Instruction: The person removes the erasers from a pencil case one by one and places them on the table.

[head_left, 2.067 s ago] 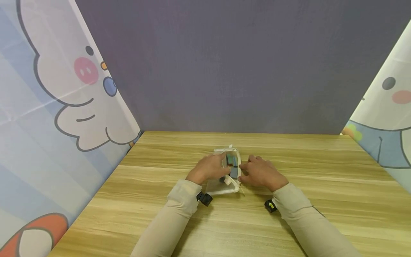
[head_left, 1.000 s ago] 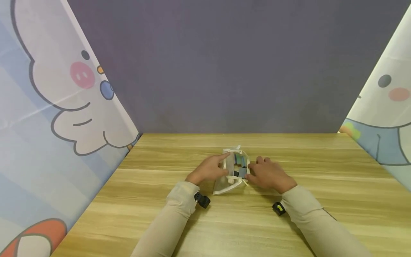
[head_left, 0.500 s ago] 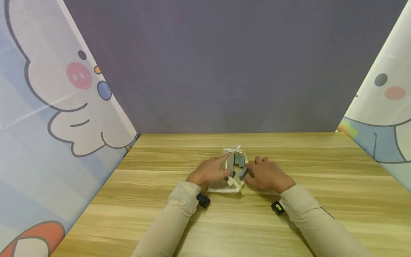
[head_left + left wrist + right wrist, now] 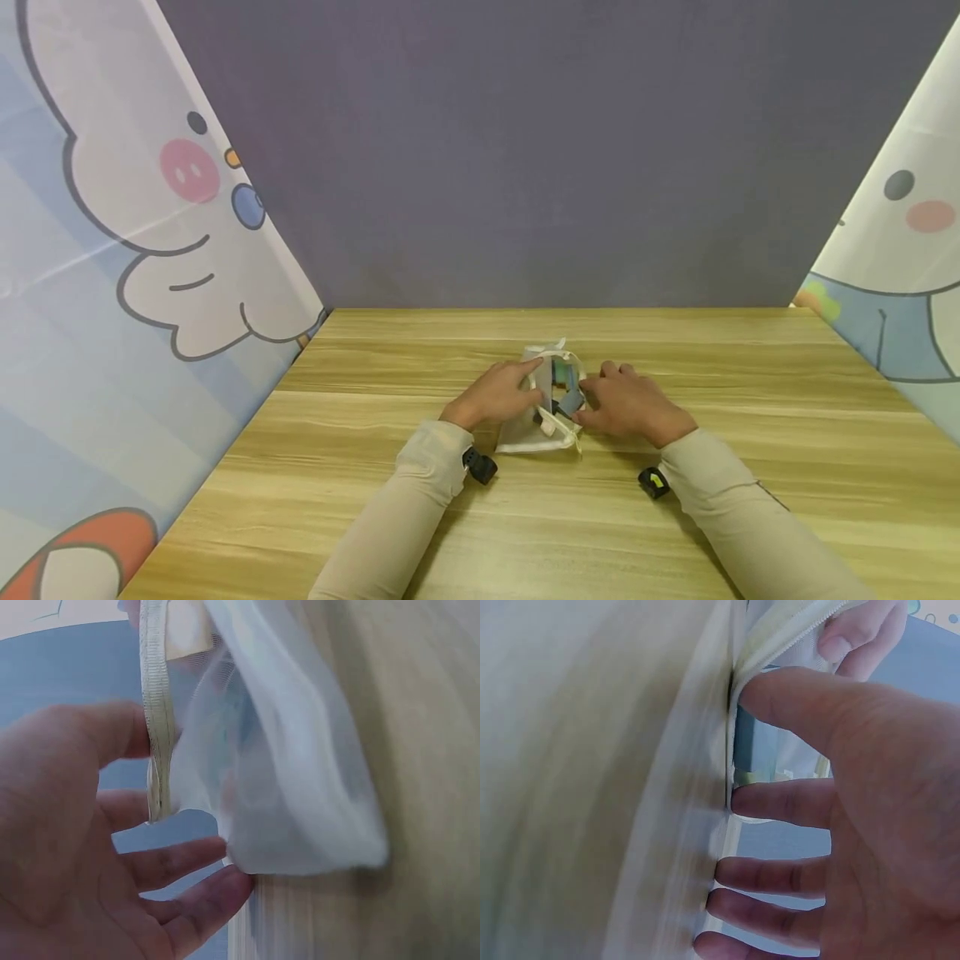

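A white mesh zipper pouch (image 4: pixel 517 434) lies on the wooden table with its mouth open toward me. Inside are small block-like pieces: a green one (image 4: pixel 560 372), a blue-grey one (image 4: pixel 572 403) and a dark one partly hidden by the rim. My left hand (image 4: pixel 497 395) touches the pouch's left edge, thumb and index spread apart. In the left wrist view their tips pass behind the zipper band (image 4: pixel 156 705). Opposite, my right hand (image 4: pixel 630 406) has thumb and index against the right edge. The right wrist view shows its other fingers fairly straight, their tips by the tabletop.
Around the pouch spreads the wood-grain table (image 4: pixel 360 367), backed by a dark grey wall (image 4: pixel 555 158). Cartoon-print sheets (image 4: pixel 225 275) flank it on both sides. A small black device (image 4: pixel 653 482) sits at each wrist.
Since two seconds ago the pouch's mouth has widened and the right hand has shifted slightly right. The blue-grey block has turned inside the pouch. The left hand stays nearly in place.
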`<action>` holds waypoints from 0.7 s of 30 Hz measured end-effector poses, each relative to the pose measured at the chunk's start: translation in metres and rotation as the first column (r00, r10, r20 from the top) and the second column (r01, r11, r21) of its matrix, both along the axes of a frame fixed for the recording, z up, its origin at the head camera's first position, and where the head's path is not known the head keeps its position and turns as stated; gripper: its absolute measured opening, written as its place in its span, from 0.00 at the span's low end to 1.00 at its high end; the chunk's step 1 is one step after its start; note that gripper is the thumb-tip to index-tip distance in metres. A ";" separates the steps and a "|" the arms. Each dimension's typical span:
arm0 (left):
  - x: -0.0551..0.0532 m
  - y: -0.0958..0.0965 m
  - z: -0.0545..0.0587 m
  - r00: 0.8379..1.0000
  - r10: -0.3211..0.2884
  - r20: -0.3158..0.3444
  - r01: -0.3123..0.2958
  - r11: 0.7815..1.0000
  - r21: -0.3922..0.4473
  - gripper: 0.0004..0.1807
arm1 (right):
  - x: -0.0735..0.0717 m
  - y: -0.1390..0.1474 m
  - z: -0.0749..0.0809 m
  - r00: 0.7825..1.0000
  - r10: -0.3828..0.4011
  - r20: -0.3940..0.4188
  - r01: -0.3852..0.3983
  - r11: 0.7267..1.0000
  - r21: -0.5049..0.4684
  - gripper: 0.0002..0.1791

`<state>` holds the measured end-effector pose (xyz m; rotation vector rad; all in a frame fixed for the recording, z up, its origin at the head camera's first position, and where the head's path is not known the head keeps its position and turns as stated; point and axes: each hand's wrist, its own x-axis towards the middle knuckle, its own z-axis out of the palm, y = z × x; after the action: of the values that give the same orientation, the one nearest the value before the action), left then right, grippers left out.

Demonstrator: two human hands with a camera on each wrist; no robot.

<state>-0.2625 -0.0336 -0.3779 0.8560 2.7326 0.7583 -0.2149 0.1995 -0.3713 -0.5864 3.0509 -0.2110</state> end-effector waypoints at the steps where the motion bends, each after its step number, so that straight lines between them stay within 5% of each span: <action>1: 0.000 0.000 0.000 1.000 0.003 -0.009 -0.003 1.000 0.004 0.35 | -0.001 0.001 0.000 1.000 -0.001 0.002 0.001 1.000 -0.003 0.35; 10: 0.004 0.005 0.001 0.998 0.008 -0.058 -0.005 0.998 0.057 0.31 | -0.001 0.009 0.005 0.995 -0.006 0.098 0.007 1.000 -0.013 0.38; 21: 0.000 -0.003 0.002 0.996 -0.001 -0.094 -0.002 0.999 -0.041 0.34 | -0.002 0.012 0.008 0.992 0.013 0.123 -0.012 1.000 -0.007 0.40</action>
<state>-0.2621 -0.0366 -0.3754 0.9046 2.8200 0.6758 -0.2165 0.2112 -0.3637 -0.5699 2.9287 -0.2465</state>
